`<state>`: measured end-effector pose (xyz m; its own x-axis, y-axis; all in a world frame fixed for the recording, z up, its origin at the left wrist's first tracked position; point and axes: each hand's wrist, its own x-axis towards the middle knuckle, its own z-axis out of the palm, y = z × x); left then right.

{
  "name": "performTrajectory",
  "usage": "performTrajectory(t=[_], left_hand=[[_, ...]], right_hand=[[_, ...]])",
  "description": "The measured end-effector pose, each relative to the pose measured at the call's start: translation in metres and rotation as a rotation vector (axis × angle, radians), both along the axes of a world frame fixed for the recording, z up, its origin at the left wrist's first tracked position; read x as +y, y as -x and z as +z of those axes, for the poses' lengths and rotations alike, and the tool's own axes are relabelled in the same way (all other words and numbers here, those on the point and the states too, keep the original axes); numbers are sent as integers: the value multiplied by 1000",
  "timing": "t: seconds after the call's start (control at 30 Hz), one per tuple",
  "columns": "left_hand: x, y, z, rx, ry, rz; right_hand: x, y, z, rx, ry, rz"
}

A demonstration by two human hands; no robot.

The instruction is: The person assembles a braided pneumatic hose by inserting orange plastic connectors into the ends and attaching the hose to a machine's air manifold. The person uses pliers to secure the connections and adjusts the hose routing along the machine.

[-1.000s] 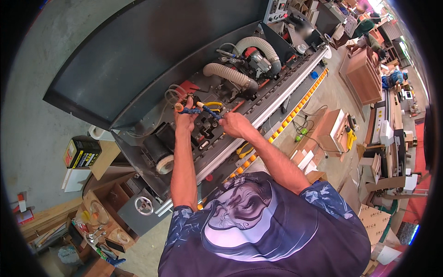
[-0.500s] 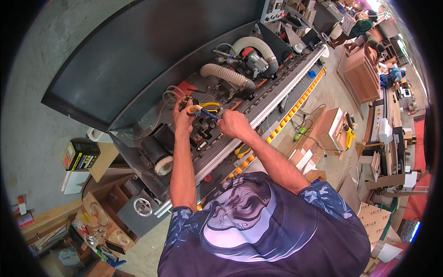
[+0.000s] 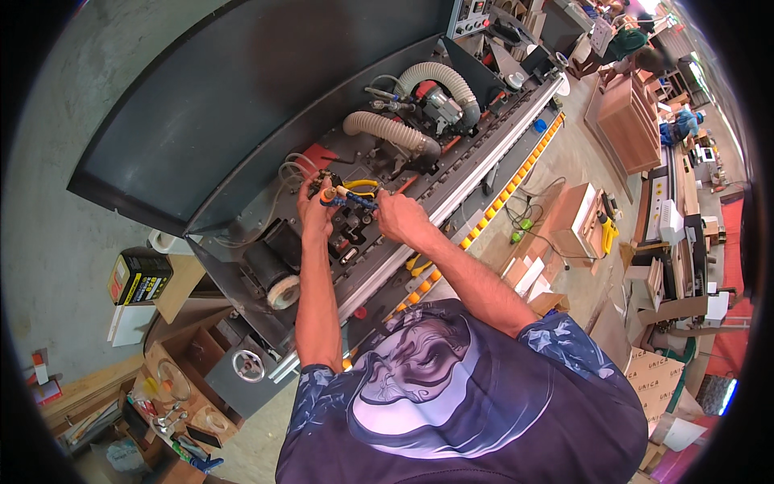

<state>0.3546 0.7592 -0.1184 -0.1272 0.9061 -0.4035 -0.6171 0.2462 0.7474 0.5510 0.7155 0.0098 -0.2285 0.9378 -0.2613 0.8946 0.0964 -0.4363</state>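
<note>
Over the bed of a long edge-banding-like machine (image 3: 339,278), both my hands work close together. My left hand (image 3: 315,213) is closed, its fingers raised around a small fitting with an orange end (image 3: 327,196) and blue below it. My right hand (image 3: 403,219) is closed at the right end of a dark blue, segmented-looking piece (image 3: 359,201); its fingertips are partly hidden. This piece has a cream tip (image 3: 343,191) pointing toward my left hand. Just behind them curves a yellow part (image 3: 362,185). Dark metal blocks (image 3: 348,234) sit below, between my hands.
Ribbed hoses (image 3: 387,129) and a motor (image 3: 440,107) stand farther along the machine. A dark raised cover (image 3: 242,89) walls its far side; a row of orange rollers (image 3: 516,187) lines its near side. A black roll-like cylinder (image 3: 270,258) lies left. Another person (image 3: 684,125) is at far right.
The cream tip now shows apart from the orange end, where they overlapped before. My hands stay nearly in place; the whole view has shifted slightly.
</note>
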Motion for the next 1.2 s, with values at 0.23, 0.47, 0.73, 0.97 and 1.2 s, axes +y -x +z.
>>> performTrajectory(t=[0.23, 0.47, 0.73, 0.97, 1.2], left_hand=[[-18, -2, 8, -45, 41, 147], [-28, 31, -18, -213, 76, 191], [-32, 25, -4, -149, -94, 86], [-34, 36, 2, -58, -15, 94], [-26, 36, -11, 28, -25, 29]], right_hand=[[-8, 0, -13, 120, 55, 123], [31, 11, 3, 140, 195, 180], [89, 34, -105, -225, -360, 440], [136, 35, -125, -357, -214, 532], [148, 0, 35, -338, 450, 529]])
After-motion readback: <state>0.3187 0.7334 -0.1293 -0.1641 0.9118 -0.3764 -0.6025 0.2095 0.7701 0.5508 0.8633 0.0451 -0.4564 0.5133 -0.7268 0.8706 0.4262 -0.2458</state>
